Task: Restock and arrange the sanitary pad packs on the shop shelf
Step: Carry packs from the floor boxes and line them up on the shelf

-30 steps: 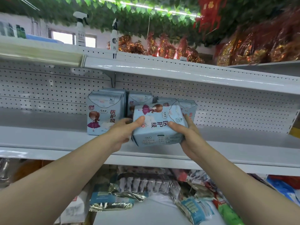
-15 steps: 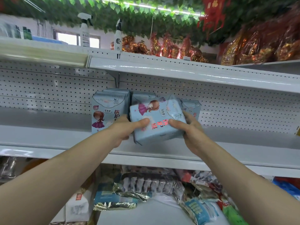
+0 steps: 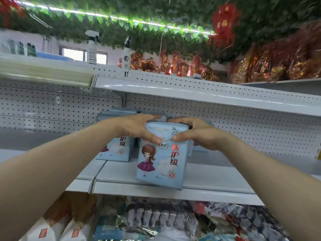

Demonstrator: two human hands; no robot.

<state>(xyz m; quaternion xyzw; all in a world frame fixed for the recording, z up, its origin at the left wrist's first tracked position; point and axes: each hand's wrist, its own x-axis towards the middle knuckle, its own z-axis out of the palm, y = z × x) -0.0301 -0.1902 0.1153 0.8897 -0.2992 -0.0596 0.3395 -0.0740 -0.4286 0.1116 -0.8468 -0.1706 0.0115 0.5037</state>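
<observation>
Leaf garlands [image 3: 121, 26] drape above white pegboard [image 3: 243, 129]

Blocked at centre front by the upright pad pack [image 3: 161, 162], which stands at the shelf [image 3: 217, 178] lip with left hand [image 3: 136, 129] and right hand [image 3: 196, 134] gripping its top. Blocked just behind by a row of packs [image 3: 114, 152] against the pegboard [image 3: 251, 133]. Only a narrow slot between pad pack and the row's leftmost pack. Open to the right: bare board from lip to pegboard. Open at far left too. Capped overhead by the upper shelf [image 3: 191, 96], its bracket [image 3: 123, 99] hanging down above the row; some headroom over the pack tops. Crowded below the lip with bagged goods [image 3: 156, 221].
</observation>
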